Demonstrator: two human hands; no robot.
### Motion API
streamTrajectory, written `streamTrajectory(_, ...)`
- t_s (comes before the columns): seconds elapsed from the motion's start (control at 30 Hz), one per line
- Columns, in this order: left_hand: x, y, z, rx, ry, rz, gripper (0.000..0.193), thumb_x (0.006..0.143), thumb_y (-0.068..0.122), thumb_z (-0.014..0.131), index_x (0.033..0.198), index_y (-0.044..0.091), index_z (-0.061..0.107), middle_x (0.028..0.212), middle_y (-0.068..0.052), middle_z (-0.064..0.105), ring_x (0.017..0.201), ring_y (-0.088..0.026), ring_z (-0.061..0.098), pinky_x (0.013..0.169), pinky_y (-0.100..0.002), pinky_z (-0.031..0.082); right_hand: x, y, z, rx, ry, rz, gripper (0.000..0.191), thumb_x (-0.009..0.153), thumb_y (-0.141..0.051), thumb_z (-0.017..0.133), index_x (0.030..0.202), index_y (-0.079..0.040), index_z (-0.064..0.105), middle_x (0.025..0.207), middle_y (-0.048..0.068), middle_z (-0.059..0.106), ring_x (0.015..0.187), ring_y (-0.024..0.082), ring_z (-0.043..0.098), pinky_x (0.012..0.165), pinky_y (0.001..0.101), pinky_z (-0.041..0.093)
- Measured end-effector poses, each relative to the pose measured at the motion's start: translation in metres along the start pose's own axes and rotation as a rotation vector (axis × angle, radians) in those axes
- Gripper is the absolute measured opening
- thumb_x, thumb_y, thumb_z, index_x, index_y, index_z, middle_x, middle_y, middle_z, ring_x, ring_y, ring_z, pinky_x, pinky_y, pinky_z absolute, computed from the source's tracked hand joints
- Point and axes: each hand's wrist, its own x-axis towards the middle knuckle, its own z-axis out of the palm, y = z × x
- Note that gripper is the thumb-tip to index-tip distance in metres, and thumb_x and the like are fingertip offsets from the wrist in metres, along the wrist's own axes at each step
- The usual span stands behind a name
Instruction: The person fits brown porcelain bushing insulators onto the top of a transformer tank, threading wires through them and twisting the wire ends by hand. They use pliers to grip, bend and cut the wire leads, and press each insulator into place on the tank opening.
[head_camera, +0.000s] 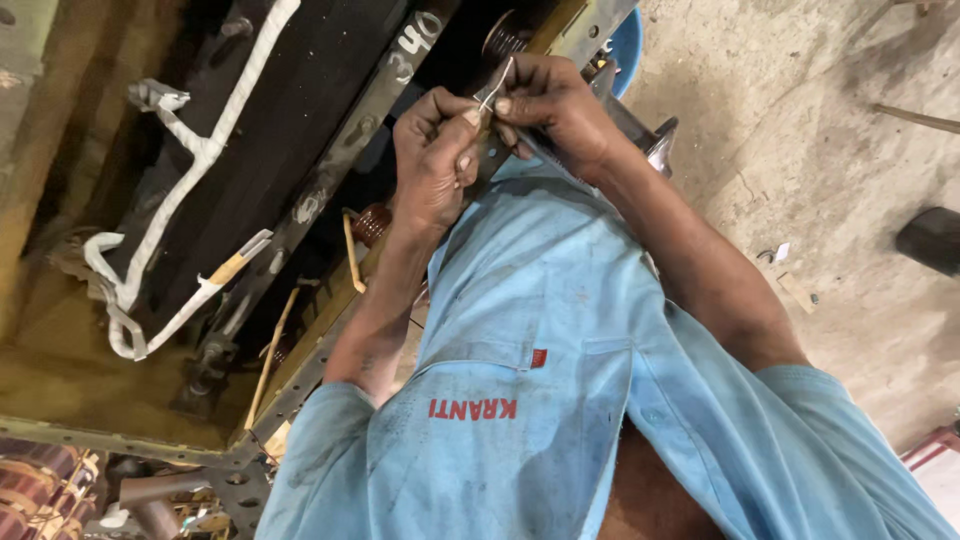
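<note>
Both hands pinching a thin metal strip at the edge of a steel frame.

The left hand (435, 160) and right hand (545, 105) met directly above the perforated steel angle (330, 180) of a dark frame, with the person's light blue shirt (540, 330) just below them. The fingers (505, 103) of the right hand were closed on the upper part of a thin, silvery metal strip (496, 88), which stood slightly tilted; the fingers of the left hand were drawn together on its lower end, the thumbs nearly touching. Left of the steel angle, white taped leads (190, 160) ran across the dark body of the frame. Just beside the angle, near the left forearm, sat a reddish-brown ribbed insulator (372, 222). Right of the angle lay a bare concrete floor (830, 150).
</note>
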Motion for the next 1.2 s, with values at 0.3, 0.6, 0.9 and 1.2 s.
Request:
streamTrajectory(0.3, -0.004, 0.003, -0.001, 0.070, -0.098, 0.040, 0.016, 0.098, 0.003, 0.067, 0.088, 0.006, 0.054, 0.067, 0.003, 0.049, 0.053, -0.003, 0.041, 0.046, -0.022, 0.029, -0.006, -0.003, 0.041, -0.171, 0.100, -0.150, 0.027, 0.112, -0.026, 0.059, 0.096, -0.004, 0.054, 0.073, 0.001, 0.053, 0.055, 0.007, 0.046, 0.049, 0.0242, 0.034)
streamTrajectory(0.6, -0.003, 0.012, -0.007, 0.297, -0.265, 0.148, 0.014, 0.095, 0.007, 0.072, 0.090, 0.006, 0.059, 0.077, 0.005, 0.053, 0.068, -0.003, 0.045, 0.060, -0.022, 0.035, -0.067, -0.032, 0.036, -0.121, 0.228, -0.480, 0.021, 0.101, 0.000, 0.067, 0.093, -0.006, 0.049, 0.066, -0.001, 0.046, 0.043, 0.005, 0.036, 0.037, 0.0237, 0.028)
streamTrajectory(0.9, 0.028, -0.025, 0.048, 0.651, -0.047, 0.427, 0.015, 0.101, 0.008, 0.072, 0.092, 0.001, 0.062, 0.074, 0.002, 0.058, 0.063, -0.005, 0.048, 0.057, -0.025, 0.039, -0.161, -0.067, -0.076, 0.007, 0.636, -0.363, 0.018, 0.104, -0.010, 0.050, 0.113, 0.000, 0.062, 0.081, 0.009, 0.061, 0.061, 0.017, 0.058, 0.056, 0.0297, 0.049)
streamTrajectory(1.2, 0.010, -0.039, 0.046, 1.295, -0.284, 0.735, 0.014, 0.101, 0.015, 0.071, 0.094, 0.004, 0.067, 0.083, -0.013, 0.065, 0.076, -0.036, 0.065, 0.064, -0.046, 0.049, -0.114, -0.011, -0.024, -0.661, 0.614, -0.244, 0.022, 0.100, 0.006, 0.066, 0.122, 0.005, 0.068, 0.093, 0.007, 0.068, 0.076, 0.009, 0.060, 0.068, 0.0257, 0.050)
